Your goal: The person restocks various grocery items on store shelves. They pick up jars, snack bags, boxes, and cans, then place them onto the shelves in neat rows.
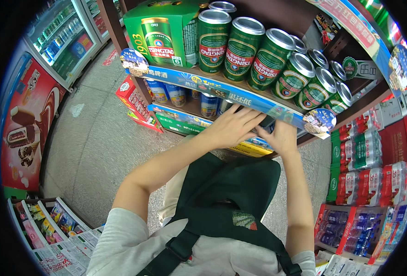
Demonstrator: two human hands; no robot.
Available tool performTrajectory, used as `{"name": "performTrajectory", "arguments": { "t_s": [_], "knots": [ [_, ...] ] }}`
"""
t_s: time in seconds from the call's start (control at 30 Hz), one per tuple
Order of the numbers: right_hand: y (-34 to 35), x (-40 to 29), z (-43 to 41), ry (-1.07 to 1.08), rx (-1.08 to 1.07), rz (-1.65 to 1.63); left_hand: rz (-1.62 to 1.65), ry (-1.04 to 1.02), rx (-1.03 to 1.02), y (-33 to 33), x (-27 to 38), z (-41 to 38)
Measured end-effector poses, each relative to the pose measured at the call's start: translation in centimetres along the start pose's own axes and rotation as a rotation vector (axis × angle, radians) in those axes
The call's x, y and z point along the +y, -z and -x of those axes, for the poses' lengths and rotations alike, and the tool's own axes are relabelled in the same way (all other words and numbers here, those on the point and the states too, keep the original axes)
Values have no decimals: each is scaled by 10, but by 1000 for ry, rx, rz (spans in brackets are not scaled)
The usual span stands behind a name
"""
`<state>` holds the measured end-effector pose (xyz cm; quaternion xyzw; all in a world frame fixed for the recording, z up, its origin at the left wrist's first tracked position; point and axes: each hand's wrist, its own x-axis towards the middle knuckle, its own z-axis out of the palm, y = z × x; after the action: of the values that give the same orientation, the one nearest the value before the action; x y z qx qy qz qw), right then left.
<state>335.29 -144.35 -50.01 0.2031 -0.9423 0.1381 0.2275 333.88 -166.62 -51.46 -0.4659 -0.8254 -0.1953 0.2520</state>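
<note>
Both of my hands reach onto the lower tier of a brown display shelf, just under the blue edge strip (196,86). My left hand (234,126) has its fingers spread over a dark can-like object, partly hidden; whether it grips it is unclear. To the right, my right hand (281,138) points its thumb toward the left hand, its fingers hidden beneath the strip. Blue-and-silver cans (209,104) stand left of my hands. On the tier above are several green Tsingtao beer cans (242,50) and a green Tsingtao carton (162,38).
A red carton (138,103) stands on the floor left of the shelf. Shrink-wrapped red bottle packs (369,186) are stacked at right. Glass-door coolers (62,38) and a red ice-cream freezer (27,127) stand at left. A snack rack (48,220) is at lower left.
</note>
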Motion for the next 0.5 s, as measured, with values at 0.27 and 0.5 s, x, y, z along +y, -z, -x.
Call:
{"name": "performTrajectory", "arguments": {
  "t_s": [0.27,0.5],
  "knots": [
    [-46,-85,-39,196,20,-89,-144,187,117,54,-57,85],
    [-104,-120,-99,265,71,-15,-341,353,-122,79,-134,91]
  ]
}}
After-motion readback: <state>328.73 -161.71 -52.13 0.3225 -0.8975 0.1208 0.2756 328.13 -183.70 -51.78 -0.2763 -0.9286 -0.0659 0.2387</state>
